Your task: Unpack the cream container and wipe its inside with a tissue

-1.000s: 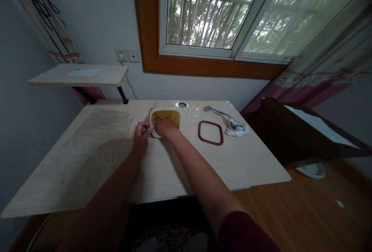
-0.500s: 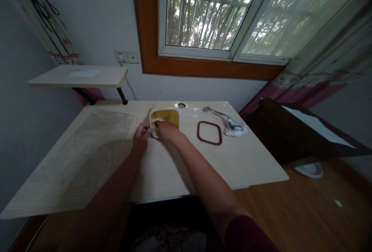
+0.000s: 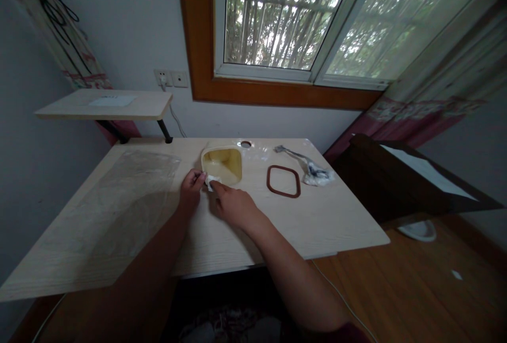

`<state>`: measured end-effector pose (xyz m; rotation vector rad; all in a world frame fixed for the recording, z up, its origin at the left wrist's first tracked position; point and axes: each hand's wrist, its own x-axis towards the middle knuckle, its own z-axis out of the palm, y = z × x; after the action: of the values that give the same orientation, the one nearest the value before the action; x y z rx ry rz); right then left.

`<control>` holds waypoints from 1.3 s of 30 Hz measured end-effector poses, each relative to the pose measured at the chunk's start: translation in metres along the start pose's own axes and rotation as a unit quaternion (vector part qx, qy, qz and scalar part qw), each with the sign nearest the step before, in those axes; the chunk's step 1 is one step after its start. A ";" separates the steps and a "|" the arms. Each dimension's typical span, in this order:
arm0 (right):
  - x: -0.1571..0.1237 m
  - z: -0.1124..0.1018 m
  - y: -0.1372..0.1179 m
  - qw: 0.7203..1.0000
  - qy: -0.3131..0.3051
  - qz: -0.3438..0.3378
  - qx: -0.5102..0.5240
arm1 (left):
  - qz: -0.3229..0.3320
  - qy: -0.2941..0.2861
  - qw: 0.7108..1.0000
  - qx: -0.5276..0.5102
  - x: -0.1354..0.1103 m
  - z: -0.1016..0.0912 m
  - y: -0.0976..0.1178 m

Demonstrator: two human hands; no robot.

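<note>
Container point(image 3: 222, 164) of yellow plastic sits far on the desk point(image 3: 317, 216); left hand point(image 3: 191, 189) pinches a white piece point(image 3: 210, 181) at its near-left corner, right hand point(image 3: 233, 207) touches this piece, grip unclear.

We see a desk point(image 3: 317, 216) of pale wood-grain board, matt and smooth. The clear plastic sheet point(image 3: 130, 195) is wrinkled and faintly glossy. The yellow container point(image 3: 222, 163) is smooth plastic with a soft sheen. The small white scrap point(image 3: 210, 181) looks thin; paper or film, we cannot tell. The brown seal ring point(image 3: 268, 180) looks rubbery and matt. The floor point(image 3: 415, 290) is polished wood.
</note>
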<state>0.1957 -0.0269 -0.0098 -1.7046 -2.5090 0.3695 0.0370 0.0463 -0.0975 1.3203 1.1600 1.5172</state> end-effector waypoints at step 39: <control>0.007 0.021 0.006 0.986 0.021 0.140 -0.085 | -0.027 -0.011 1.000 -0.006 -0.003 0.013 0.007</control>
<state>0.1941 -0.0216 -0.0319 -2.1138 -2.3328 0.1373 0.0504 0.0428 -0.0908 1.2859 1.1621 1.4656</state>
